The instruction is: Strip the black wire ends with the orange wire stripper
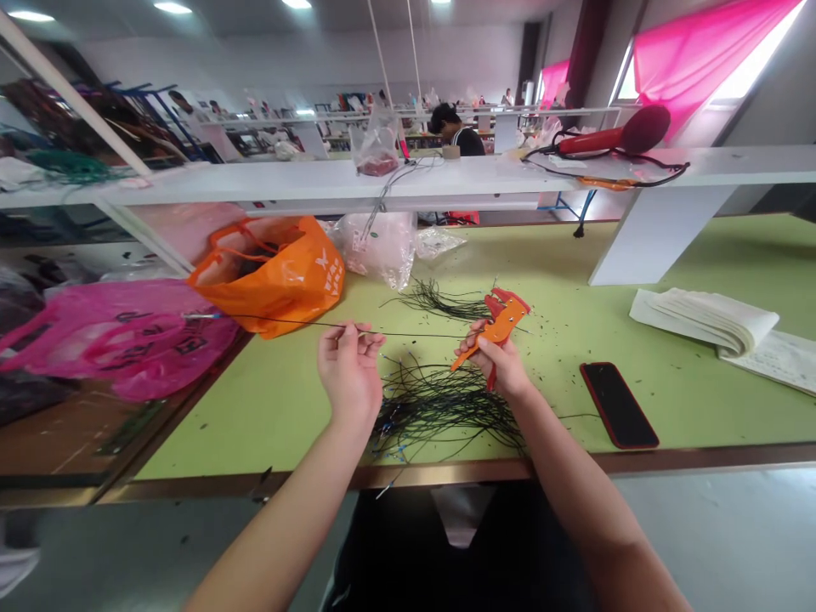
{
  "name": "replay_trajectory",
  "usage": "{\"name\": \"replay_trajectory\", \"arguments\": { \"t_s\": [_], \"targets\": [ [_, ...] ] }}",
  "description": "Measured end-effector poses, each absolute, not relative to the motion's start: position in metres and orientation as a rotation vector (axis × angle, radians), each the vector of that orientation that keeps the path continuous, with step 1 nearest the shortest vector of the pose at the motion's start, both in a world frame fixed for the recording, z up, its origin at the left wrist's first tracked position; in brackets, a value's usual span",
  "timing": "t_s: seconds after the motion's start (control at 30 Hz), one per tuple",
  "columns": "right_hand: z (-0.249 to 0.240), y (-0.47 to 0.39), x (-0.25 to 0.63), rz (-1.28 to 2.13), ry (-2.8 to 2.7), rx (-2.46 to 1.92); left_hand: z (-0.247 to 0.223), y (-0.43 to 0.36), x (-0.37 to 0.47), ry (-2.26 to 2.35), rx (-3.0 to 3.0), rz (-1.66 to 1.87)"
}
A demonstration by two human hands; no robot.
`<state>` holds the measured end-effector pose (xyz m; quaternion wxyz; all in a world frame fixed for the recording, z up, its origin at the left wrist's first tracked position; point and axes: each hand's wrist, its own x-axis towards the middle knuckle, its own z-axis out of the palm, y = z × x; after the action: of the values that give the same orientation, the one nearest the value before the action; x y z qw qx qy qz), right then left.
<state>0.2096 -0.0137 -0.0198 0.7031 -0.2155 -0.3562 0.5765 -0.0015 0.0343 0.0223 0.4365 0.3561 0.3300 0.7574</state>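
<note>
Because it was gripped near its middle by one hand and ran to the other, the black wire (421,335) hung nearly straight above the desk (255,408), probably so that it would not curl or sag. The left hand (352,370) pinched it between thumb and fingertips; beyond that pinch the wire reached leftward to a blue and pale tip (207,316), which stuck out in the air, in line with the pink bag (127,331). At its other side the wire met the fingers of the right hand (503,361), which was wrapped around the orange-and-red stripper (507,321); whether the wire sat in the tool's jaws could not be told. The handles lay across that palm, seemingly so that a squeeze could work them. Just beyond the wire lay a small bundle (446,302), and nearer the body, between the forearms, a larger pile (446,412), perhaps kept apart so the two would not tangle, both within easy reach. Farther out, the phone (618,405) and folded paper (707,319) rested to the right, while the orange bag (274,285) stood to the left, apart from the wires.
</note>
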Motion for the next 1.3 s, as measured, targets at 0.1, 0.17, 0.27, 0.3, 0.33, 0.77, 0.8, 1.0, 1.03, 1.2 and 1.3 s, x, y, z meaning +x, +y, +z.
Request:
{"name": "replay_trajectory", "arguments": {
  "t_s": [0.1,0.17,0.27,0.3,0.33,0.77,0.8,1.0,1.03,1.2,1.3],
  "targets": [
    [-0.020,-0.012,0.210,1.278,-0.794,-0.485,0.016,0.031,-0.002,0.814,0.849,1.852],
    [-0.021,-0.012,0.209,1.278,-0.798,-0.494,0.009,0.027,0.004,0.796,0.833,1.802],
    [-0.024,-0.012,0.205,1.265,-0.797,-0.499,-0.003,0.018,0.025,0.793,0.931,1.655],
    [-0.024,-0.012,0.203,1.264,-0.798,-0.500,-0.008,0.015,0.034,0.799,1.007,1.589],
    [-0.024,-0.013,0.202,1.268,-0.802,-0.503,-0.012,0.013,0.043,0.802,1.096,1.526],
    [-0.022,-0.016,0.233,1.684,-0.966,-0.525,-0.002,0.060,0.066,0.597,1.327,1.536],
    [-0.025,-0.016,0.233,1.741,-0.985,-0.515,-0.002,0.061,0.063,0.599,1.326,1.530],
    [-0.032,-0.020,0.230,1.871,-1.065,-0.538,-0.002,0.048,0.049,0.701,1.360,1.590],
    [-0.031,-0.021,0.230,1.879,-1.071,-0.537,-0.001,0.046,0.047,0.720,1.364,1.612],
    [-0.028,-0.025,0.228,1.853,-1.075,-0.569,0.000,0.043,0.046,0.740,1.411,1.659],
    [-0.029,-0.025,0.227,1.839,-1.074,-0.594,0.000,0.042,0.047,0.740,1.405,1.698]
  ]
}}
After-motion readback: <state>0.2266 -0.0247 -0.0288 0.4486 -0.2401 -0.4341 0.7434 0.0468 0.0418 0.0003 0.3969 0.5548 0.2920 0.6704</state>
